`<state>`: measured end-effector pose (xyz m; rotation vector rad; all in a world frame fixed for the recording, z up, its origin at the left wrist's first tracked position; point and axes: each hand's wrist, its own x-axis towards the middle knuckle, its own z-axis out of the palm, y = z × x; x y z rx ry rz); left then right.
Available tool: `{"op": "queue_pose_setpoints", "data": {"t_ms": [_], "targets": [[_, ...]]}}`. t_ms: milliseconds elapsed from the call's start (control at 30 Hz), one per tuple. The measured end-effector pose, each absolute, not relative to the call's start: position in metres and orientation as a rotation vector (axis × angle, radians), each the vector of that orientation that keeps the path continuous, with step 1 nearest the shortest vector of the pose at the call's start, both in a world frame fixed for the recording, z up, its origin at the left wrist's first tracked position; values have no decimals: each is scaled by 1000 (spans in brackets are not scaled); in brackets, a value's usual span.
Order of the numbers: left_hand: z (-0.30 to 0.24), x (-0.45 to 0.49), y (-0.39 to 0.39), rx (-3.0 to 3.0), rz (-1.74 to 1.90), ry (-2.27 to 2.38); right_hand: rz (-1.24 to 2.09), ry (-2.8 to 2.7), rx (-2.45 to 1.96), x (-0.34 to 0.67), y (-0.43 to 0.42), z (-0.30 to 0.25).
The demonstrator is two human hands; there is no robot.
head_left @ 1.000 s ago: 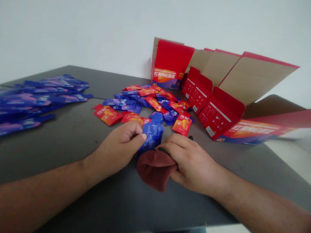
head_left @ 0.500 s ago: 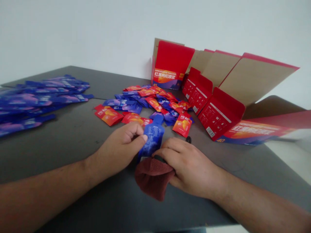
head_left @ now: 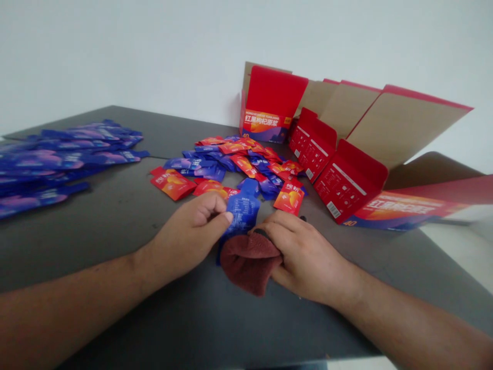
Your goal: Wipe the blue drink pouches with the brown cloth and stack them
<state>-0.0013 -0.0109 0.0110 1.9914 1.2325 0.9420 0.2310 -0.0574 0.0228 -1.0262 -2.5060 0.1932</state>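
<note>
Clearly, the left hand pinches the left edge of a flat blue narrow-necked pouch, while the right hand grips a folded maroon fabric cloth that hides the pouch's lower part from view (a small black object, hard to make out, shows at the same grip). Just beyond, red and blue sachets lie heaped on the dark grey table; well to their left, long blue-purple pouches are piled; to the right stand open red cardboard boxes.

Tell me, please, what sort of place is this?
Probably a packing workplace, judging by the open red boxes, the heap of red and blue sachets and the pile of blue pouches, all on a dark table.
</note>
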Motion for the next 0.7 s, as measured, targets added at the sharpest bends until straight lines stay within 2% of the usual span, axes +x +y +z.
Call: {"op": "queue_pose_setpoints", "data": {"t_ms": [700], "targets": [[11, 1, -11, 2041, 914, 1238, 223, -2562, -1002, 227, -61, 22]]}}
